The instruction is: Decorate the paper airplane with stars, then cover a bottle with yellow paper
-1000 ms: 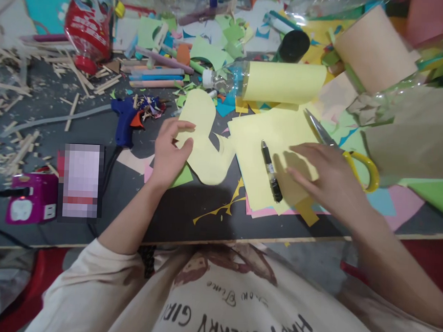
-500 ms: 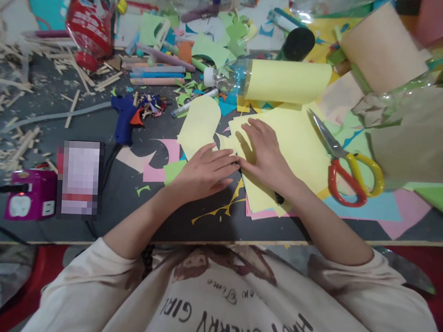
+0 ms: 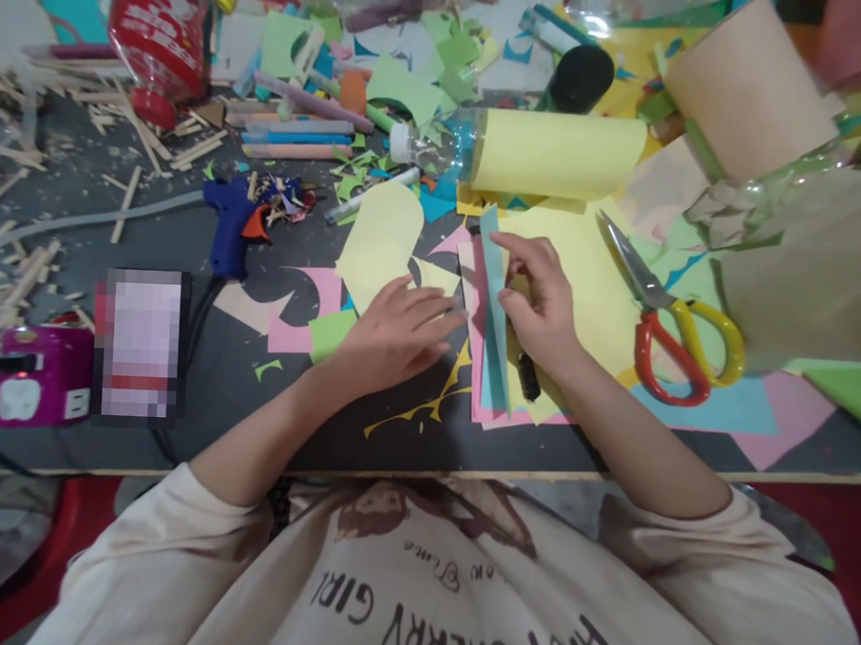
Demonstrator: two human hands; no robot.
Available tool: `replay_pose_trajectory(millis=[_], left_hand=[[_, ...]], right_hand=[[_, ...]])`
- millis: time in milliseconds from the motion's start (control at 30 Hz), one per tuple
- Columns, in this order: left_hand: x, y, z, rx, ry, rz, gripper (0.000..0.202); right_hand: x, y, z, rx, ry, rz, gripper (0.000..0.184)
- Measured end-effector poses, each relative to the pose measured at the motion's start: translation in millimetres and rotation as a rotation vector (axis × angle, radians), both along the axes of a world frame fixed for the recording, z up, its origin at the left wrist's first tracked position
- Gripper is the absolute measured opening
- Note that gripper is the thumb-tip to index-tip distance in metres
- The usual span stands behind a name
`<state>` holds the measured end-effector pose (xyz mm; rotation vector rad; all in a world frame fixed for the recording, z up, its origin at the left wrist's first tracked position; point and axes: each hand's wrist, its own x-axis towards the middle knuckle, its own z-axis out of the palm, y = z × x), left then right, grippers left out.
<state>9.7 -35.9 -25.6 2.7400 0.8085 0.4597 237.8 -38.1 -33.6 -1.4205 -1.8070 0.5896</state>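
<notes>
Dark table (image 3: 218, 385): 1 scissors (image 3: 656, 292); left hand (image 3: 400, 333) loose, right hand (image 3: 544, 301) pinching 1 blue sheet (image 3: 496, 330).

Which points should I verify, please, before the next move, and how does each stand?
1. Blue paper edge raised at the right hand: ok.
2. Paper stack free of the pen: not ok, it lies there partly hidden.
3. Yellow cutout free of the left hand: cannot tell; the hand overlaps it in view.
4. Scissors clear of both hands: ok.
5. Glue gun switched off: cannot tell.
</notes>
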Motion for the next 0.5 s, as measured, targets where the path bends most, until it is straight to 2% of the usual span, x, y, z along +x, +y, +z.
replay_pose_trajectory(millis=[133,233,300,400,500], left_hand=[[10.2,-10.5,1.5,-0.041,-0.004,-0.115,0.044],[15.5,-15.5,-0.3,-0.019,-0.023,-0.181,0.039],[17.2,-16.4,-1.6,0.001,-0.043,-0.192,0.032],[17.1,-14.2,-2.4,0.033,-0.051,-0.137,0.025],[15.7,-10.8,-2.7,0.043,-0.01,-0.094,0.024]], right_hand=[[-1.6,-0.2,4.3,-0.053,0.069,0.012,0.029],[-2.8,0.4,5.1,-0.068,0.169,-0.022,0.015],[-3.0,1.0,5.7,-0.029,0.23,-0.101,0.018],[-2.3,2.1,9.5,0.088,0.303,-0.254,0.028],[-1.6,3.9,14.2,0.112,0.302,-0.369,0.035]])
